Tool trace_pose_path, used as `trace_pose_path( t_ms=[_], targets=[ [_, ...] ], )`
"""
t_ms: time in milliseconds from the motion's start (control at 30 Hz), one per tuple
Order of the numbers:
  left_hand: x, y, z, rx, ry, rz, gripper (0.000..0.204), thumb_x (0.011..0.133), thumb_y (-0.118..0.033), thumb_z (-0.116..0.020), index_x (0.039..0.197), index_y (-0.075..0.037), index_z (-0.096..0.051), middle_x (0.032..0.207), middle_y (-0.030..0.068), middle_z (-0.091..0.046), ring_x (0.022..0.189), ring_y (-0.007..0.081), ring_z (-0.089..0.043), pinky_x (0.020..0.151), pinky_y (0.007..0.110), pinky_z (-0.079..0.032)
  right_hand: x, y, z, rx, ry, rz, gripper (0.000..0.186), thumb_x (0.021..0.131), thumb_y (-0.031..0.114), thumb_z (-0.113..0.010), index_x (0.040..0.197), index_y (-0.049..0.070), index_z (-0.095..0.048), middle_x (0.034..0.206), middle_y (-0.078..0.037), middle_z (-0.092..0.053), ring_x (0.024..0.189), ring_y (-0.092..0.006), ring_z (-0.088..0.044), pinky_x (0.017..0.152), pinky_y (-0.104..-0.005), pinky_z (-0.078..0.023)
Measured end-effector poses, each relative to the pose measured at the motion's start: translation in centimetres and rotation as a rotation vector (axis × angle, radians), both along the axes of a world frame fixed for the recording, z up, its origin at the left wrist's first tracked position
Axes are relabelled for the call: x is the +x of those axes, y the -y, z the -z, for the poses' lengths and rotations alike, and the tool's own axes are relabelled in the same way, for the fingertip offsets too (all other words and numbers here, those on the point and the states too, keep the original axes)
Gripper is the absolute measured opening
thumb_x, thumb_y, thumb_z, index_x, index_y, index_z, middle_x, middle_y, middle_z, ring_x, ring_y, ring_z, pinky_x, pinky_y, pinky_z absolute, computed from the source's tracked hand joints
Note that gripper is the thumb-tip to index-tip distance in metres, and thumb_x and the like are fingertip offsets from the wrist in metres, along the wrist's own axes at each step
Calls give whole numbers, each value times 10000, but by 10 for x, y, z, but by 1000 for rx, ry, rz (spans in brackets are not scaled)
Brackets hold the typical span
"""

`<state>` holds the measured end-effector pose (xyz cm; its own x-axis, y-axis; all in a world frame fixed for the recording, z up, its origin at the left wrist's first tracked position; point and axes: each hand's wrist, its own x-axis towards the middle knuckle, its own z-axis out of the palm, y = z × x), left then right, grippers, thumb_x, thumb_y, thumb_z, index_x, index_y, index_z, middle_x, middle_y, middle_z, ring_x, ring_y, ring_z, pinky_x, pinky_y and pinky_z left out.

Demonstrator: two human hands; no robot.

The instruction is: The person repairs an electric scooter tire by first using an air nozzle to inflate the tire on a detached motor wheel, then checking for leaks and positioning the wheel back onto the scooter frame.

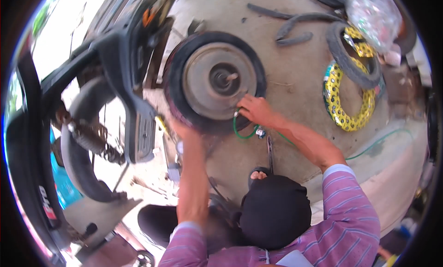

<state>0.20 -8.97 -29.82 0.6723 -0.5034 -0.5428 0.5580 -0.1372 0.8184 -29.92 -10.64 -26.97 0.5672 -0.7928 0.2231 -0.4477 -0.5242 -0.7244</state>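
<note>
While the wheel (pixel 196 78) lies hub-up at twelve o'clock, likely for two-handed reach, the right hand (pixel 256 111) pinches the green hose (pixel 244 137) by the wheel's five o'clock, seemingly for control; left hand (pixel 183 130), blurred at seven, perhaps steadies the tyre (pixel 176 82); its grip, cannot tell

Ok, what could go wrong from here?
The green hose loops from the right hand beside the wheel, so it might snag if the wheel turns. The left hand, blurred, is by the tyre's near-left edge; fingers could get pinched. The long metal tool lies near a foot and might be kicked.
</note>
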Motion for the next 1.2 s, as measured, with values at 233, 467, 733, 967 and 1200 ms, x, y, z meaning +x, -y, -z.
trace_pose_path(
  t_ms=[233,467,733,967,1200],
  targets=[
    [4,12,-16,-127,-342,138,750,1080,-608,-323,1475,3,-504,1443,188,-597,1284,362,-590,1144,494,-424,-15,16,-13,-13,33,92,177,899,139,-725,1042,68,-648,978,-144,-657,886,-385,-677,741,-468,-579],
    [145,-98,16,58,-90,-200,681,1094,-573,-245,1360,-23,-545,1300,169,-625,1265,332,-589,1087,505,-477,-11,-3,14,-6,49,82,195,878,150,-745,1037,85,-651,959,-131,-648,864,-377,-685,709,-461,-578],
    [-15,58,-51,-109,-240,224,764,1075,-637,-360,1384,25,-585,1347,146,-652,1217,287,-628,1094,391,-480,-18,19,-2,-20,30,116,177,882,123,-742,1026,64,-657,996,-133,-670,912,-371,-687,767,-459,-576],
    [28,-28,-43,161,-49,285,558,1087,-501,-474,1248,8,-637,1149,113,-697,1002,213,-691,847,394,-564,-14,8,9,-15,86,139,220,869,123,-763,1050,64,-652,1008,-130,-670,926,-365,-689,778,-445,-582],
    [-27,-93,-75,31,766,589,244,1022,-188,-619,868,-5,-670,722,36,-630,637,118,-554,616,292,-467,-19,1,13,-6,83,167,229,857,127,-776,1033,69,-642,1004,-127,-660,921,-371,-684,759,-456,-574]
  ],
)
